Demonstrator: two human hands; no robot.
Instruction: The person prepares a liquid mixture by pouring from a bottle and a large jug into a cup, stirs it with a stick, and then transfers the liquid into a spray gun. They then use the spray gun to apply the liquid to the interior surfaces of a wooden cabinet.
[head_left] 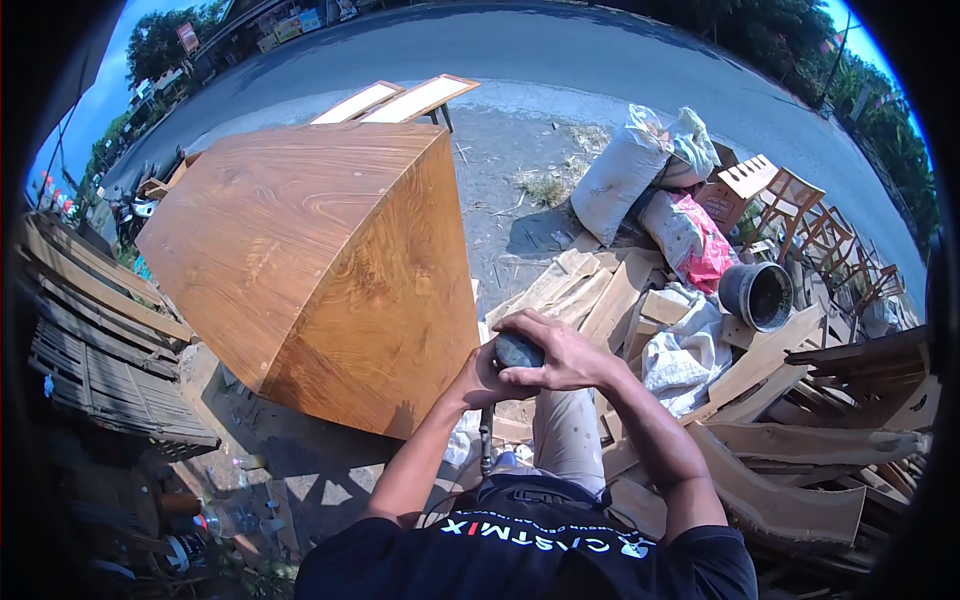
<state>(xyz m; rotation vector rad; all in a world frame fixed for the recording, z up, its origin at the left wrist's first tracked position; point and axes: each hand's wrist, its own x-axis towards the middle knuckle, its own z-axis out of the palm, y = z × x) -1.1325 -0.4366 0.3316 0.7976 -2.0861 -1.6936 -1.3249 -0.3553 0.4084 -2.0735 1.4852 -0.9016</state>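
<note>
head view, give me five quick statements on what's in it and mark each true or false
1. The right hand has its fingers on a round dark object. True.
2. The left hand is well away from the right hand. False: it is close beside it, at the same round dark object.
3. The large brown wooden piece stands to the left of the hands. True.
4. The bucket is on top of the large brown wooden piece. False: it is off to the right, among the wood scraps and sacks.
5. The person's shirt is plain white. False: it is dark, with printing on it.
</note>
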